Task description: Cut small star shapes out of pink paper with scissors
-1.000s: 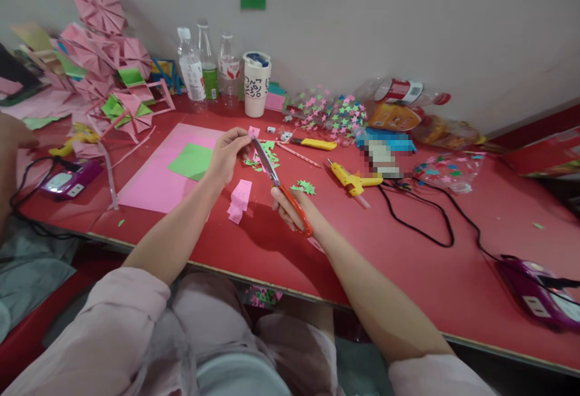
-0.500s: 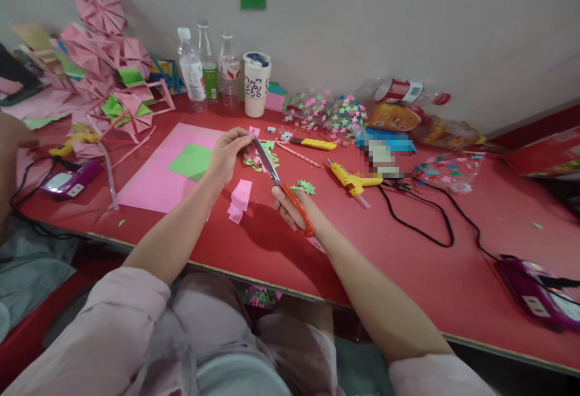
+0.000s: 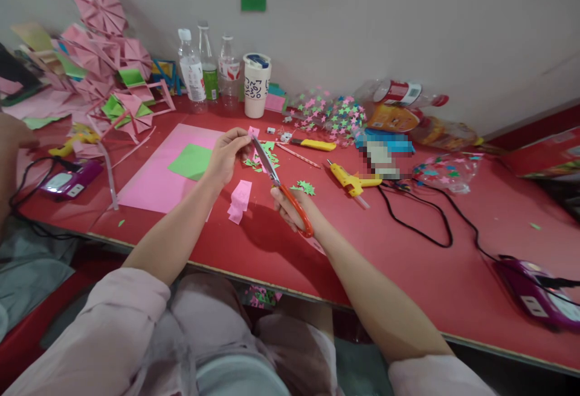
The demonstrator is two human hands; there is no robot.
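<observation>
My left hand (image 3: 229, 153) is closed, pinching a small piece of pink paper (image 3: 254, 133) above the table. Orange-handled scissors (image 3: 295, 207) are gripped in my right hand (image 3: 286, 207), their blades pointing up and left with the tips at the pink paper. Below the blades lie green paper scraps (image 3: 267, 156). A creased pink paper strip (image 3: 240, 201) rests between my forearms. Small green paper stars (image 3: 306, 187) sit just beyond my right hand. Left of my left hand, a green sheet (image 3: 190, 162) lies on a larger pink sheet (image 3: 149, 178).
A yellow glue gun (image 3: 356, 180) and yellow cutter (image 3: 318, 145) lie right of centre. Bottles (image 3: 193, 73) and a white cup (image 3: 257, 88) stand along the wall. Pink folded-paper models (image 3: 97, 52) fill the back left. Another person's arm (image 3: 11, 148) is at the left edge. Black cords (image 3: 426, 245) cross the right side.
</observation>
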